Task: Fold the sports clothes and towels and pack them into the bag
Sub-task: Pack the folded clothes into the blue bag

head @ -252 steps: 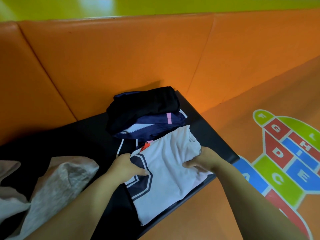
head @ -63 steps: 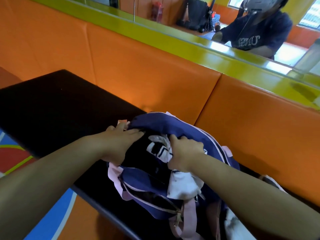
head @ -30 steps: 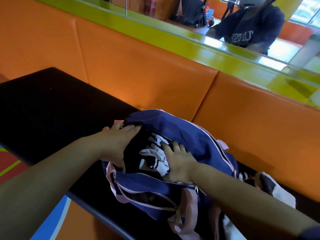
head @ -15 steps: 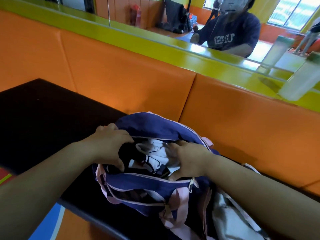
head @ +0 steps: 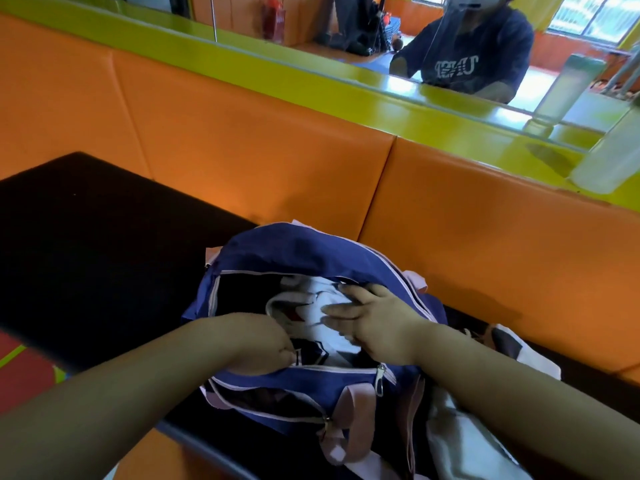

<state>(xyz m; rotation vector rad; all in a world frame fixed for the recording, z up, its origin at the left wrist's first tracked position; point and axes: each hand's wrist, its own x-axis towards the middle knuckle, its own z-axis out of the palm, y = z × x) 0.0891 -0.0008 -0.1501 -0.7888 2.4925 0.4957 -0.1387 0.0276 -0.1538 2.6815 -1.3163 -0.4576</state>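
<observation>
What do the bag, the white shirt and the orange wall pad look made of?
Bag: thin matte navy fabric, likely nylon; it creases softly. Shirt: smooth white knit, probably polyester, rumpled, with printed navy marks. Wall pad: glossy orange vinyl or faux leather, judging by sheen and seam.

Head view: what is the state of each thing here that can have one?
bag: main zip open, front pocket open.
white shirt: inside the bag.
right hand: flat, presses on the white shirt.
left hand: fingers curled at the bag's near rim; grip unclear.
light cloth: outside the bag, on its right.
</observation>
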